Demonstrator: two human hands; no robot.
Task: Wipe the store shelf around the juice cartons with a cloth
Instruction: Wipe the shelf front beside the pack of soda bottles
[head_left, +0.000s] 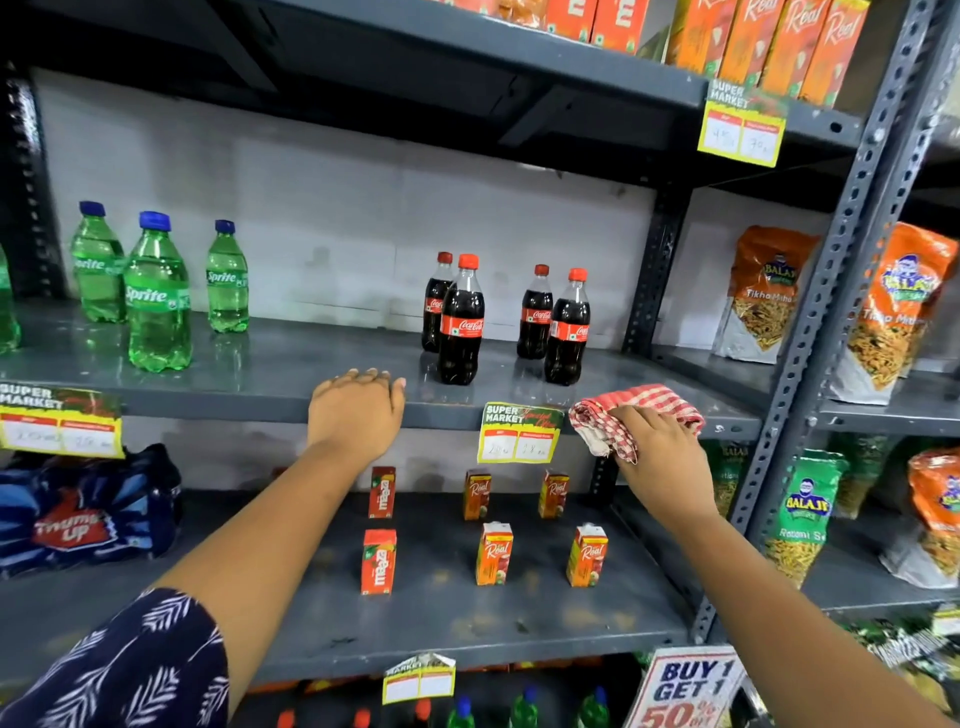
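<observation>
From the head camera, a grey painted metal rack fills the view, its slotted uprights punched with holes. The middle shelf (291, 374) is smooth and slightly glossy, mirroring the bottles on it. Green plastic Sprite bottles (156, 296) with blue caps stand toward its left end; dark Coca-Cola bottles (461, 325) with red caps stand in two pairs toward its right end.

The left hand (356, 410) lies palm down over the front edge of this shelf, fingers extended and close together, holding nothing. The right hand (657, 441) presses on a crumpled red-and-white checked cloth (636, 402), soft woven fabric bunched at the front edge near the shelf's right end, just in front of the right pair of cola bottles. Its fingers curl over the cloth; part of the fabric hangs down below the edge.

The lower shelf (441, 618) is matte and dusty, with pale smudges. The juice cartons (493, 553), small rectangular boxes in orange and red, stand upright and well apart in two rows of three across its middle. A blue shrink-wrapped Thums Up pack (83, 514) sits at its left end. A yellow paper price tag (519, 434) hangs on the middle shelf's front edge between the hands. Shiny snack bags (763, 296) stand in the neighbouring bay on the right.
</observation>
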